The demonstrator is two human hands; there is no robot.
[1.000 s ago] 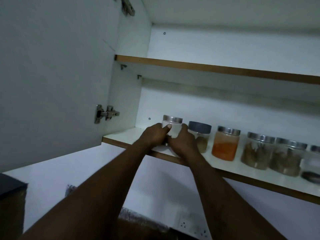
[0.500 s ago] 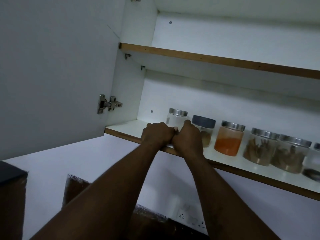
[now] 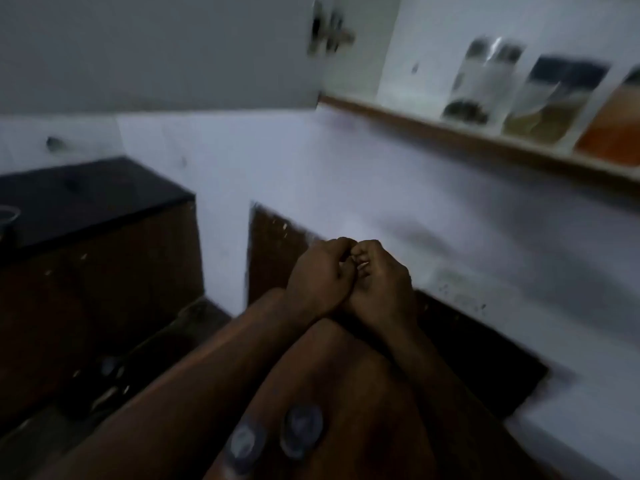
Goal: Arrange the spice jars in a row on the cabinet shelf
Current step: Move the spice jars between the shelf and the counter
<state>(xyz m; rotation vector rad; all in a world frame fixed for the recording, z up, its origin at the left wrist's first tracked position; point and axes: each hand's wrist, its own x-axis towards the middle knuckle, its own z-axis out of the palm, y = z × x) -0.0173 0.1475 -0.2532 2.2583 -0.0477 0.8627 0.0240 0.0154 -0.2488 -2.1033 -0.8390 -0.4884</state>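
Three spice jars show, blurred, in a row on the cabinet shelf [image 3: 408,117] at the upper right: a silver-lidded jar [image 3: 479,81] with dark contents, a dark-lidded jar [image 3: 550,98] with tan powder, and an orange-filled jar [image 3: 614,126] cut by the frame edge. My left hand [image 3: 318,278] and my right hand [image 3: 381,284] hang well below the shelf, in front of the white wall. Their curled fingers meet knuckle to knuckle. I see nothing held in either hand.
The open cabinet door [image 3: 156,46] fills the upper left, its hinge [image 3: 329,29] blurred. A black countertop [image 3: 86,199] over brown cabinets stands at the left. Two round silvery discs [image 3: 301,431] lie low in the frame between my forearms.
Both hands have left the silver-lidded jar and dropped away from the shelf together. The view has swung down and left, so the jars now sit at the upper right.
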